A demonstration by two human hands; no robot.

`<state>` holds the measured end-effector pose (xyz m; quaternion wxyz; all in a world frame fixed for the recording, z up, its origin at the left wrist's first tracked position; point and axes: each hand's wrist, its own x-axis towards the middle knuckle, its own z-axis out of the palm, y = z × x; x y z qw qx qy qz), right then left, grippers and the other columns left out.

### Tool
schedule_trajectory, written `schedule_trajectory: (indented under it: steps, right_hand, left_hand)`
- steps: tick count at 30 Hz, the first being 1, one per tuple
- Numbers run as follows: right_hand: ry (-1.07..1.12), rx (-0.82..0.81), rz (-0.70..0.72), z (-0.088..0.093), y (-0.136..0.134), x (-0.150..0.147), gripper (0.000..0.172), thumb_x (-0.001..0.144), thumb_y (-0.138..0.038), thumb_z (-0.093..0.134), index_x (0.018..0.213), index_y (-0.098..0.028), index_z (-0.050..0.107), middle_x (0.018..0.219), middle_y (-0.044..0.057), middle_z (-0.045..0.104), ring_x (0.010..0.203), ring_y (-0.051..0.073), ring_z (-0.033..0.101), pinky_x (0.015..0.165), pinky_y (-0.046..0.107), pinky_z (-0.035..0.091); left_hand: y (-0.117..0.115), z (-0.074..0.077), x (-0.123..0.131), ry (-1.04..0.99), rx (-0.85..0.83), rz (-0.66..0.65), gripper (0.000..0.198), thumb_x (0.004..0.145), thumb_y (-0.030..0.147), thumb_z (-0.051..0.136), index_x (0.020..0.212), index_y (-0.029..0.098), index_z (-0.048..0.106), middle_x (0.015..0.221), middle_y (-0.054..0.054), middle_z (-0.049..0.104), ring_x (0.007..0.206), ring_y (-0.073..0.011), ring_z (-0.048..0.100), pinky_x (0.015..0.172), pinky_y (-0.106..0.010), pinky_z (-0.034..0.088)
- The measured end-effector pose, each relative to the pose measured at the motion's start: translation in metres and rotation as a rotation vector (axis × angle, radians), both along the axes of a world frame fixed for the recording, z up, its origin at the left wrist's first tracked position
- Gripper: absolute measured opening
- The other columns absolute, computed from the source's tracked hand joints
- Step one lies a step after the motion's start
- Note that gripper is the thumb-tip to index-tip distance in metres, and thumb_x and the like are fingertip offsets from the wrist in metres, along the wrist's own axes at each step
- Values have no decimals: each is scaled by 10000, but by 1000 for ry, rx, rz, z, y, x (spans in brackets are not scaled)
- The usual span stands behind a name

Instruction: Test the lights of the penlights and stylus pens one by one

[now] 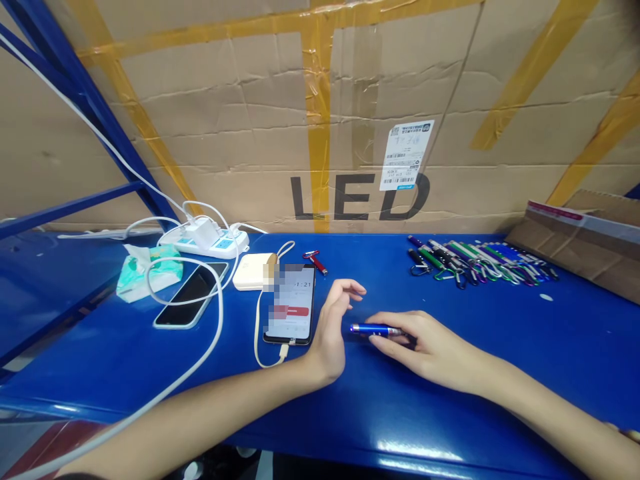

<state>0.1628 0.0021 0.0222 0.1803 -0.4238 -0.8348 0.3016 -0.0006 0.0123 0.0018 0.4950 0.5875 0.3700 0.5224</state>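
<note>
Between thumb and fingers, my right hand (433, 343) grips a small blue keychain flashlight (370, 329). Its front end points left towards my other palm, and the rear part is hidden in the grip. My left hand (333, 330) is raised on its edge just left of the flashlight, fingers curved and apart, holding nothing. Beside that hand lies a phone (293, 300) with its screen lit, a cable plugged into its lower end. A red keychain flashlight (318, 265) rests behind the phone. To the far right is a pile of similar flashlights (475, 260) in several colours, with carabiner clips.
A cream power bank (253, 271), a second phone (193, 293), a tissue pack (150, 270) and a white power strip (215, 243) sit on the left. A loose white cable (220, 313) crosses there. Cardboard (250, 133) walls the back of the blue table (400, 413); an open carton (585, 240) stands right.
</note>
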Motion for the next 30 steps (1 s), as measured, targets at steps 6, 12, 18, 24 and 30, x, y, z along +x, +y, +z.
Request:
schedule_trajectory:
  steps: [6,12,18,24,30]
  right_hand:
    - [-38,12,15,1,1,-1,316,906,-407,443,1013,-192,648,719,12,646,540,100,490,546,204,378]
    - [-14,3,15,1,2,0,304,905,-386,452,1038,-204,656,849,31,686,617,124,566,604,220,424]
    - [-12,25,8,2,2,1,320,913,-383,440,1084,-211,650,918,43,695,685,143,601,658,239,444]
    - [-53,15,6,1,1,1,293,908,-382,449,1042,-212,646,782,16,677,600,122,554,594,222,410]
    - [-51,1,25,0,2,0,323,919,-368,425,1124,-203,613,838,31,686,622,125,570,612,228,421]
  left_hand:
    - [-1,1,1,-1,-3,-15,295,889,317,232,915,186,495,973,-55,527,946,-188,489,853,-302,360]
    - [-1,1,0,12,11,-9,303,883,322,228,912,185,496,970,-61,533,943,-191,493,860,-303,371]
    - [-1,0,1,12,6,-15,304,882,329,227,904,185,494,972,-63,530,940,-193,493,852,-306,372]
    - [-1,1,1,28,11,-14,319,879,340,218,914,189,496,975,-64,535,944,-199,498,846,-310,369]
    - [1,0,0,31,-7,-10,311,874,347,219,897,192,489,973,-67,537,940,-204,497,841,-315,377]
